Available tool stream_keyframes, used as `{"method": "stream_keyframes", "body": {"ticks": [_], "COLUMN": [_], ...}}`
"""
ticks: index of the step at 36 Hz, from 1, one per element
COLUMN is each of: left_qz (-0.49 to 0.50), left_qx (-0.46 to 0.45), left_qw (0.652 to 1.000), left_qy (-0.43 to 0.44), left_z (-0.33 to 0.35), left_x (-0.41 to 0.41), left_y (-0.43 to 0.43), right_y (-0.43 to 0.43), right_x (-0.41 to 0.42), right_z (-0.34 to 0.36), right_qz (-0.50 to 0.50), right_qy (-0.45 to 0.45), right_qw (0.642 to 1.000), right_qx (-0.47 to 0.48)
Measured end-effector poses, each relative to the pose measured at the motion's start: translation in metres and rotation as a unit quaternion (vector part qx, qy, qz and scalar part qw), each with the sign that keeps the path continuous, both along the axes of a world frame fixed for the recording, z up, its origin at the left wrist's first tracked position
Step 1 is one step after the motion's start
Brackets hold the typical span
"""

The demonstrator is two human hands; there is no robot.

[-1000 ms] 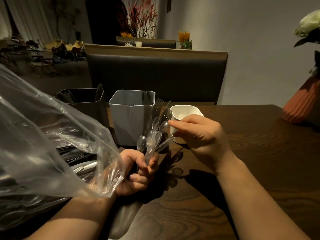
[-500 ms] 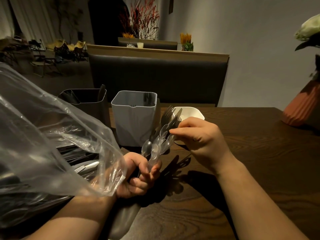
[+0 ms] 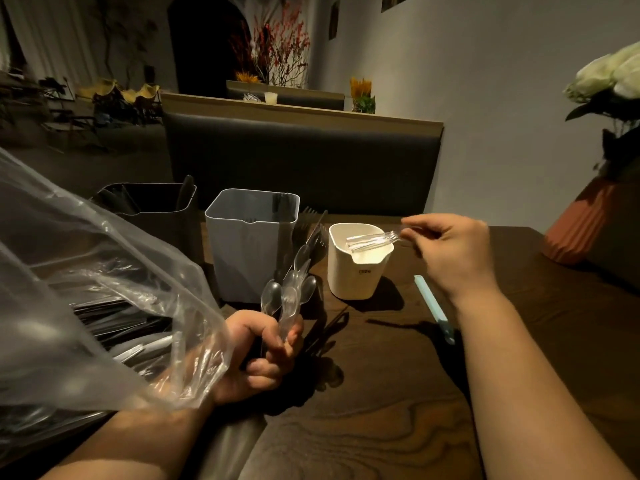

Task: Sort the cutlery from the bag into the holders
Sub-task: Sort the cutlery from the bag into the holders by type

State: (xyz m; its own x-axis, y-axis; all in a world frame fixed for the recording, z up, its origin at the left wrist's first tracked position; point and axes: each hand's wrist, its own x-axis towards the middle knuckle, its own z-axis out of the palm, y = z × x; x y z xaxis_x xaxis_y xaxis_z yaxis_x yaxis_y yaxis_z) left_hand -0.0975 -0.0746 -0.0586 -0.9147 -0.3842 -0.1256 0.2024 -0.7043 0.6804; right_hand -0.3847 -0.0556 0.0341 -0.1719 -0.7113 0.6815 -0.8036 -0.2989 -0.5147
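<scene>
White holder (image 3: 349, 275); grey holder (image 3: 242, 258); black holder (image 3: 166, 226); clear cutlery (image 3: 287, 292); dark wood-grain table (image 3: 381, 427); terracotta vase (image 3: 581, 230).

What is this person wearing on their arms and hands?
Nothing visible: the left hand and right hand are bare, without gloves or rings, and both forearms show no sleeves or watch. The clear plastic bag veils the left wrist, so a band there could be hidden.
</scene>
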Motion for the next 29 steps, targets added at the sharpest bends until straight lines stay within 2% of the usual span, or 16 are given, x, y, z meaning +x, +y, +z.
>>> {"method": "stream_keyframes", "body": {"ticks": [5,8,12,14,17,20,26,28,29], "left_qz": [0.018,0.022,0.014,0.001,-0.019,-0.041,-0.068,-0.078,-0.080], "left_qx": [-0.010,-0.011,-0.013,-0.017,-0.026,-0.031,-0.022,-0.019,-0.017], "left_qw": [1.000,0.999,1.000,1.000,0.999,0.998,0.994,0.992,0.991], "left_qy": [-0.023,-0.024,-0.012,0.001,0.024,0.046,0.085,0.103,0.107], "left_z": [0.001,0.001,0.000,-0.001,-0.002,-0.001,0.002,0.002,0.002], "left_x": [-0.002,-0.003,-0.003,-0.002,0.000,0.001,0.002,0.003,0.002], "left_y": [-0.002,-0.002,-0.003,-0.003,-0.003,-0.003,-0.003,-0.002,-0.002], "right_y": [-0.026,-0.041,-0.051,-0.055,-0.060,-0.064,-0.065,-0.055,-0.047], "right_x": [0.004,0.018,0.039,0.045,0.049,0.049,0.042,0.039,0.038], "right_z": [0.033,0.050,0.049,0.041,0.031,0.030,0.032,0.036,0.038], "right_qz": [-0.057,-0.068,-0.053,-0.043,-0.029,-0.030,-0.029,-0.036,-0.030], "right_qy": [0.158,0.302,0.456,0.493,0.501,0.493,0.444,0.391,0.342], "right_qw": [0.978,0.923,0.847,0.823,0.806,0.806,0.837,0.874,0.906], "right_qx": [0.123,0.229,0.268,0.280,0.314,0.328,0.317,0.287,0.249]}}
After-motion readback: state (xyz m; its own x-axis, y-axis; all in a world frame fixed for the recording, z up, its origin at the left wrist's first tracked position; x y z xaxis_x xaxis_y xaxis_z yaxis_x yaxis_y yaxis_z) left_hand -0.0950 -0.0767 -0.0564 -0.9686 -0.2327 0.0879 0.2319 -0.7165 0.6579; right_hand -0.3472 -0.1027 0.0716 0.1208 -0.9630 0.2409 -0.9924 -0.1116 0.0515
